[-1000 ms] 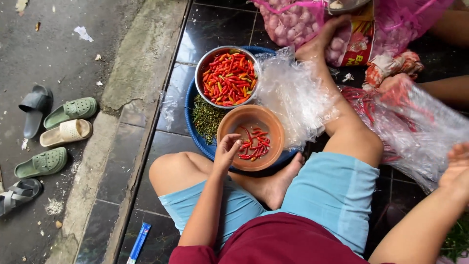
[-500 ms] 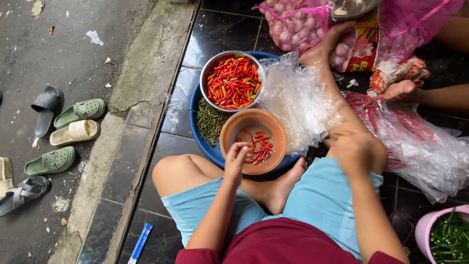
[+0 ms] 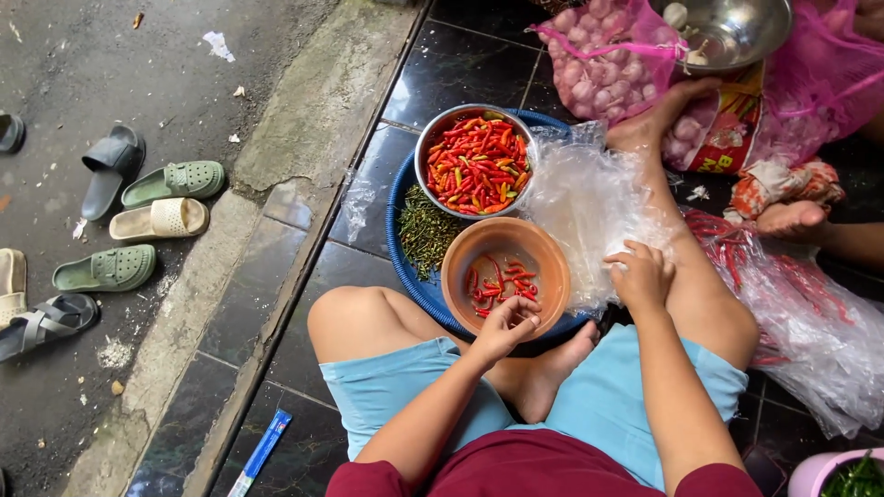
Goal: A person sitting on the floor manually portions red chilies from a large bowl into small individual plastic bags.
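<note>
I sit on a dark tiled floor with a blue basin (image 3: 396, 241) in front of my legs. In it stand a steel bowl (image 3: 424, 147) full of red chilies (image 3: 475, 166), a heap of green stems (image 3: 425, 230) and an orange bowl (image 3: 555, 267) with a few red chilies. My left hand (image 3: 505, 328) is at the orange bowl's near rim, fingers pinched on a small red chili. My right hand (image 3: 641, 274) lies on a crumpled clear plastic bag (image 3: 580, 198) beside the bowl, its fingers curled into the plastic.
Another clear bag of red chilies (image 3: 810, 317) spreads at the right, beside another person's foot (image 3: 792, 219). Pink net bags of bulbs (image 3: 608, 55) and a steel bowl (image 3: 737, 32) are at the top. Several sandals (image 3: 138, 198) lie on the concrete at the left.
My right hand has come in from the lower right, over my knee, onto the clear plastic bag. My left hand has stayed at the orange bowl's near rim.
</note>
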